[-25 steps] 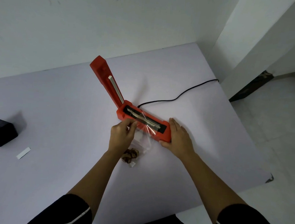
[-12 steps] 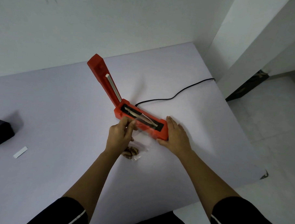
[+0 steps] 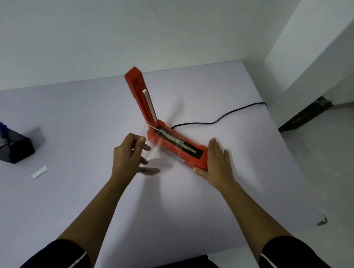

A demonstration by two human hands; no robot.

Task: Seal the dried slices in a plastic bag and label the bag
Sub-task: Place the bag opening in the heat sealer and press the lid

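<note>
A red heat sealer (image 3: 191, 154) lies on the white table (image 3: 78, 190), its lid (image 3: 141, 95) raised upright. A clear plastic bag (image 3: 167, 151) is draped over the sealer's black sealing strip, its top edge across the bar. Brown dried slices (image 3: 149, 170) sit blurred at the bag's bottom, on the table. My left hand (image 3: 128, 154) pinches the bag's left edge between thumb and fingers. My right hand (image 3: 217, 162) rests flat against the sealer's right end, holding nothing.
A black mesh pen holder (image 3: 11, 145) with a blue pen (image 3: 2, 128) stands at the far left. A small white label strip (image 3: 39, 171) lies near it. The sealer's black cord (image 3: 219, 119) runs off the table's right edge.
My left hand has drawn the bag's left edge leftward and spread the bag wider across the sealing strip. My right hand has stayed at the sealer's end. The view has shifted.
</note>
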